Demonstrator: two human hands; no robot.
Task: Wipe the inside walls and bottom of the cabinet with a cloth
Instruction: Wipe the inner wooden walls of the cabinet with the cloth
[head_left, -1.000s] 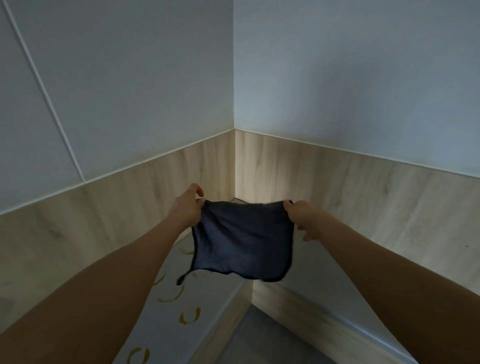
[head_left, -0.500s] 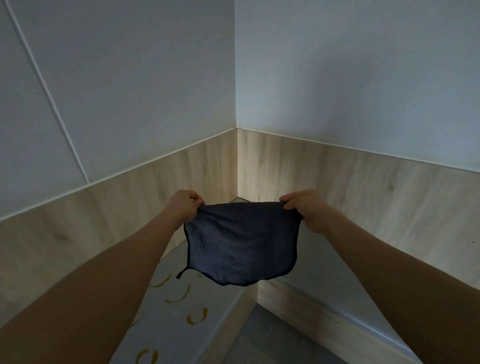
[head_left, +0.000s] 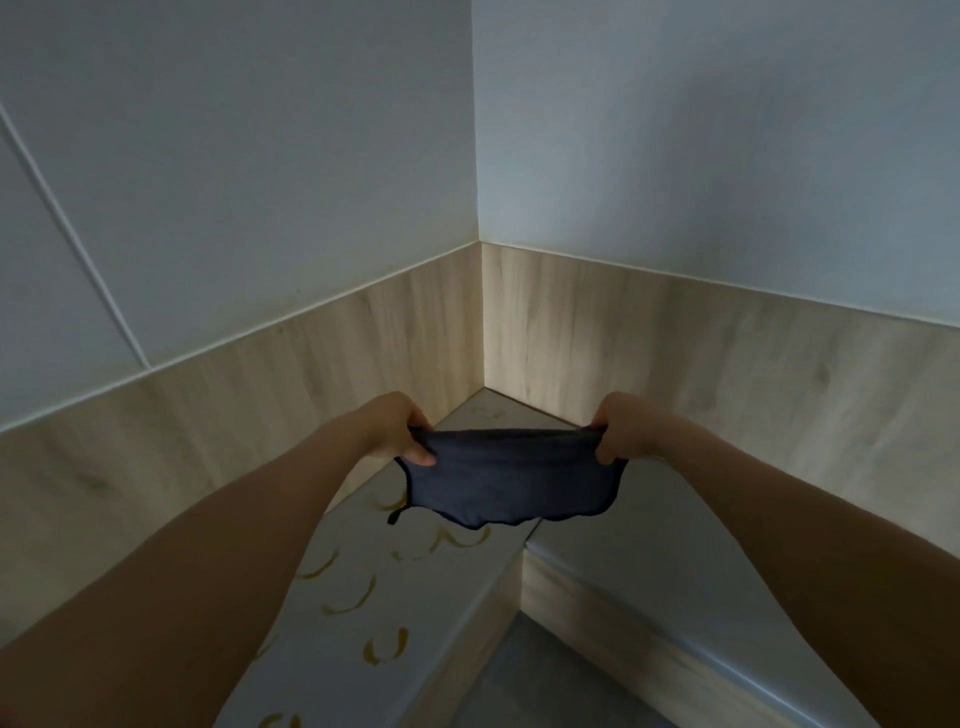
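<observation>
A dark navy cloth (head_left: 506, 480) hangs stretched between my two hands, above the corner of a grey ledge. My left hand (head_left: 397, 431) grips the cloth's upper left corner, thumb in front. My right hand (head_left: 621, 431) grips the upper right corner with curled fingers. The cloth's lower edge sags and a small loop dangles at its lower left. The grey ledge (head_left: 358, 597) below it carries several yellow-brown curved stains. Wood-grain panels (head_left: 571, 338) meet in the corner behind the cloth.
White walls (head_left: 260, 182) rise above the wood panels on both sides. The ledge runs along both walls and drops to a grey floor (head_left: 524, 680) at the lower middle. A wood-faced riser (head_left: 597, 613) borders the right ledge.
Both hands have moved apart and lowered slightly, pulling the cloth wider and shorter. More of the ledge corner shows above the cloth.
</observation>
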